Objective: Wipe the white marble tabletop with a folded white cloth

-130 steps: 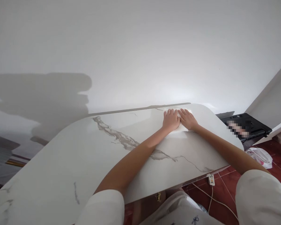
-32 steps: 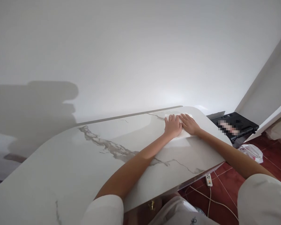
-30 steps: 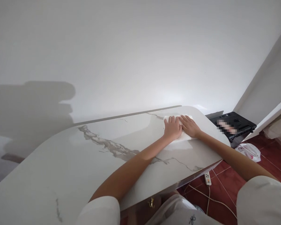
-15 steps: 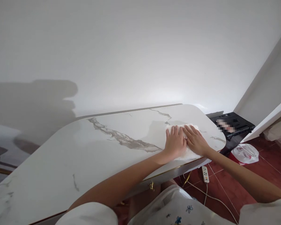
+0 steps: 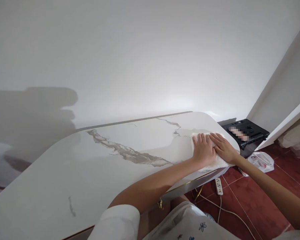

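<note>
A white fluffy cloth [image 5: 221,162] lies spread on the right end of a white marble-patterned tabletop [image 5: 95,180]. My left hand [image 5: 203,150] presses flat on the cloth, its fingers stretched toward the far side. Beside it, touching, my right hand [image 5: 224,148] also rests flat on the cloth with fingers extended. Both palms are hidden from view. The near edge of the cloth reaches the table's front rim.
Behind the table stands a white wall [image 5: 140,60]. A black case [image 5: 255,131] sits past the table's right end. On the red tiled floor [image 5: 252,186] are a white plastic bag [image 5: 261,161] and a power strip [image 5: 218,186] with its cable. A brass drawer knob [image 5: 160,204] juts from the front.
Both hands have slid right along the tabletop, carrying the cloth with them toward the table's right end. My view has shifted slightly.
</note>
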Tool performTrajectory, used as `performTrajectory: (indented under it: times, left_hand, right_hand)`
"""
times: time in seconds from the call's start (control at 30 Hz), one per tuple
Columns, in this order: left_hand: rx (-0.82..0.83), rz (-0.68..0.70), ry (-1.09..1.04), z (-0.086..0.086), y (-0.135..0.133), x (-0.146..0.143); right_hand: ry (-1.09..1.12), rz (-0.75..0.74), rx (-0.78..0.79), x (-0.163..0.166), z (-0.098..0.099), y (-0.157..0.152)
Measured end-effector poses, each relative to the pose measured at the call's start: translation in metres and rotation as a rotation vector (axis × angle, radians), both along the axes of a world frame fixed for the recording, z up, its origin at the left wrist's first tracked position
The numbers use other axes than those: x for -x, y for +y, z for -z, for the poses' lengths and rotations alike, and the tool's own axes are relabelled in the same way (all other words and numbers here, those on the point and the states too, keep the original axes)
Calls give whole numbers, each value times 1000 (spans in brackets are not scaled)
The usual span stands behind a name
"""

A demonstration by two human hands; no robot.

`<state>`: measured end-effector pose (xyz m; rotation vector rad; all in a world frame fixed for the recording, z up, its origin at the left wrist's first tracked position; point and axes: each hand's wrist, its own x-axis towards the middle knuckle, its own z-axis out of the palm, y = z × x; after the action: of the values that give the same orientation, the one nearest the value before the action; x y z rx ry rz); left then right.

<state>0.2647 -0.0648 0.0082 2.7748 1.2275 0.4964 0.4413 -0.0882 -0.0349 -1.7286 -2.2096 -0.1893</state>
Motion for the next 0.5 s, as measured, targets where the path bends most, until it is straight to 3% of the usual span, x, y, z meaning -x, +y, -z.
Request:
performTrajectory:
  times: [0.13, 0.5]
  left_hand:
    - [-1, -23, -12, 2, 26, -4]
    - [-9, -159, -69, 2, 129, -9]
  right_hand:
    - [-3, -14, 0, -3, -1, 30]
    - [21, -78, 1, 4, -13, 152]
